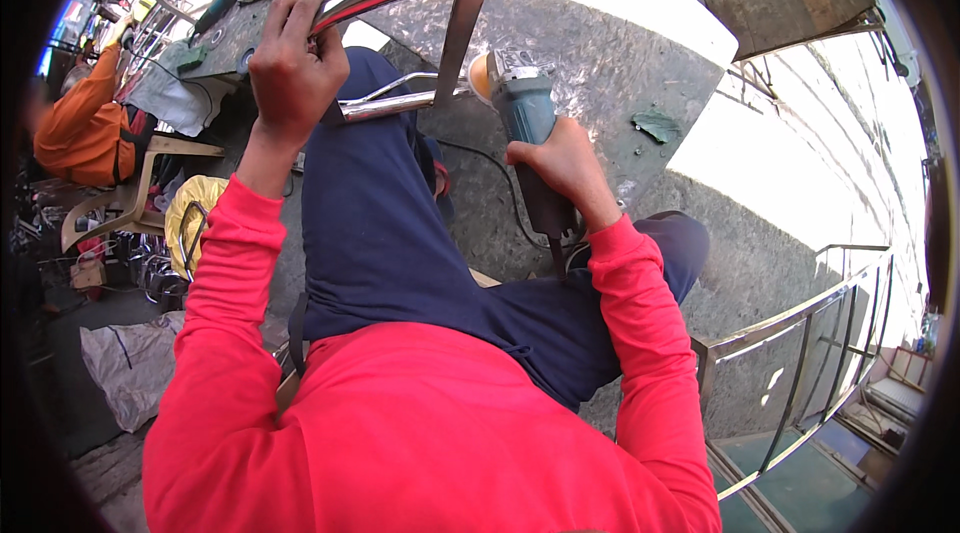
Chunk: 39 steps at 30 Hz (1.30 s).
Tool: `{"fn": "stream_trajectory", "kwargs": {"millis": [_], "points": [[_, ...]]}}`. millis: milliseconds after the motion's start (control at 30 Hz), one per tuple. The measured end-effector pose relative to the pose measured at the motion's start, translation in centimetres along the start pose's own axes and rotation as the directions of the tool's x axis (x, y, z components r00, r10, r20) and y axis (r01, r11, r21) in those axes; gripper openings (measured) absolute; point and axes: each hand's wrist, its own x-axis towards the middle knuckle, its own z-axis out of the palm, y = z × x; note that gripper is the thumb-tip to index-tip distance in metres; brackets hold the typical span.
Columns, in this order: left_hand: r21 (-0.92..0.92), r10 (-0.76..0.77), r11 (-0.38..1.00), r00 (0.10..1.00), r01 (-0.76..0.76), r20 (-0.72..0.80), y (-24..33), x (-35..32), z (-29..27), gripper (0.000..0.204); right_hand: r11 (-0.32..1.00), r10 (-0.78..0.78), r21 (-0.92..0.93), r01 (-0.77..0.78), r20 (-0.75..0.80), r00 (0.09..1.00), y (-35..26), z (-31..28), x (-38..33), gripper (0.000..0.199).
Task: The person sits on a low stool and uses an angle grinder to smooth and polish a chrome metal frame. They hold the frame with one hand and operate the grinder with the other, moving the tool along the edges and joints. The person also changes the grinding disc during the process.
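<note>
Operator's left hand (295, 68) has its fingers curled round the bent end of a shiny metal frame (463, 38), which sits up front across the left knee (372, 128), lower bar over the trouser leg. Right hand (562, 161) is wrapped round the body of a teal-and-black angle grinder (528, 111), thumb across the top, its yellowish disc (480, 78) just beside the frame's flat upright; can't tell from here if they touch. Cord (503, 171) runs on the grey floor, ragged green scrap (656, 125) lies off to the right.
</note>
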Motion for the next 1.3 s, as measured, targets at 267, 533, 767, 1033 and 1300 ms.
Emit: {"fn": "stream_trajectory", "kwargs": {"millis": [267,533,767,1033,1300], "points": [[0.008,0.023,1.0,1.0,-0.023,-0.007,0.7,-0.5,-0.5,0.032,0.999,0.028,-0.034,-0.029,-0.036,0.999,-1.0,-0.1,0.2,0.05],[0.021,0.03,0.999,1.0,-0.03,0.009,0.5,-0.4,-0.6,0.034,0.999,-0.032,-0.014,0.031,-0.009,0.999,-1.3,0.8,-0.2,0.048],[0.0,0.026,1.0,1.0,-0.026,-0.01,0.3,-0.4,-0.3,0.034,0.998,-0.017,-0.057,0.019,0.041,0.999,-1.2,0.5,-0.3,0.049],[-0.013,-0.018,1.0,1.0,0.018,-0.001,0.2,-0.3,-0.1,0.033,1.0,-0.008,-0.028,0.008,0.001,1.0,-1.5,0.2,-0.3,0.051],[0.006,-0.013,1.0,1.0,0.013,0.0,-0.2,0.0,0.1,0.033,0.999,0.038,-0.01,-0.038,-0.013,0.999,-0.8,-0.2,-0.1,0.048]]}}
